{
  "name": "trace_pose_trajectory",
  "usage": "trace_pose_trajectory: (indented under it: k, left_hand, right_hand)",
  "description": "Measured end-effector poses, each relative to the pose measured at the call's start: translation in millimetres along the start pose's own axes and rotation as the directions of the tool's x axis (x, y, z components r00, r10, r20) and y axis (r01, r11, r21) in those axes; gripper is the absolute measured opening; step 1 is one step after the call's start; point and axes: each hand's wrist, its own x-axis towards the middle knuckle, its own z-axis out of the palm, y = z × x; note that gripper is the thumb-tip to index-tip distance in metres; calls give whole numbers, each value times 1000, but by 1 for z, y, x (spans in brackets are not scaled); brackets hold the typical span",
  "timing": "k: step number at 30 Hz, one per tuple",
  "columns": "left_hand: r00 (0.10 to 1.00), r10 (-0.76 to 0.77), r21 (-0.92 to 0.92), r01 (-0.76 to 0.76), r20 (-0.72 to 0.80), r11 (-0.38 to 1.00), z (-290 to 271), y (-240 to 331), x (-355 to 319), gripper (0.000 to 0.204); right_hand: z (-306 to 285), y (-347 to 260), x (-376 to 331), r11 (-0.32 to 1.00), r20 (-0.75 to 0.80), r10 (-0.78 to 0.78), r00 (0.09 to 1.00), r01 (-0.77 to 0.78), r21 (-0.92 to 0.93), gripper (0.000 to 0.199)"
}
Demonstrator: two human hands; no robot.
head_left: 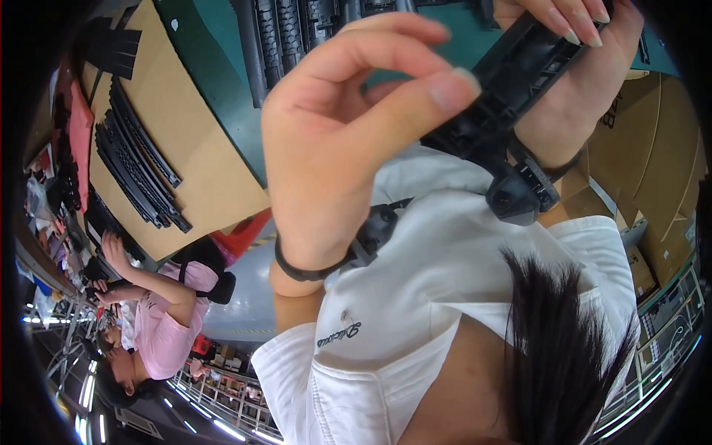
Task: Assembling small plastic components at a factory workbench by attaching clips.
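Note:
My right hand [582,85] grips a long black plastic part [512,74], its fingers curled over the upper end. The part is held at a slant, with molded recesses along its visible face. My left hand [326,133] is just left of it, fingers curled and thumb and index finger brought together in a pinch. The left thumb tip overlaps the part's edge; whether it touches is unclear, and anything small in the pinch is hidden. Each wrist wears a strap with a black device, the left one [378,230] and the right one [519,193].
Several black plastic parts [278,37] lie in a row on the green table [204,55]. Left of them, a cardboard sheet [211,156] bears several thin black strips [133,170]. A co-worker in pink [174,334] is at the left. Cardboard boxes [653,148] stand at the right.

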Motion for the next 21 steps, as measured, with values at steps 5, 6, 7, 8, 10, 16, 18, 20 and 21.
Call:
trace_pose_trajectory:
  k: [5, 6, 7, 8, 10, 16, 18, 20, 21]
  left_hand:
    - [999, -20, -392, 8, -25, 920, 5, -10, 1, 9]
    - [1000, -28, -417, 24, -4, 909, 5, -10, 0, 8]
    - [999, -36, -440, 41, 19, 897, 4, -11, 0, 8]
    - [999, -39, -441, 44, 21, 897, 5, -9, -1, 8]
    - [989, -141, -511, 143, 43, 848, 9, 0, -4, 7]
    - [997, -17, -396, 48, 82, 917, 9, -8, -2, 9]
    - [998, -5, -412, 32, 67, 911, 8, -10, -3, 8]
    - [999, 7, -427, 16, 52, 904, 7, -12, -5, 8]
    - [999, 14, -434, 7, 45, 901, 6, -12, -6, 8]
  right_hand:
    - [4, 1, 0, 998, 11, -33, 999, 34, -60, 31]
    - [3, 1, 1, 997, 29, -36, 999, 38, -61, 31]
    - [2, 1, 2, 997, 47, -41, 998, 44, -61, 31]
    - [2, 1, 2, 997, 44, -43, 998, 45, -63, 31]
    - [4, 1, 3, 996, 23, -57, 998, 58, -67, 31]
    - [4, -3, 4, 994, 85, -49, 995, 56, -89, 31]
    - [3, -3, 5, 994, 136, -25, 990, 40, -104, 31]
    - [2, -4, 6, 993, 160, -14, 987, 32, -112, 31]
    - [1, -5, 6, 993, 175, -10, 984, 31, -114, 31]
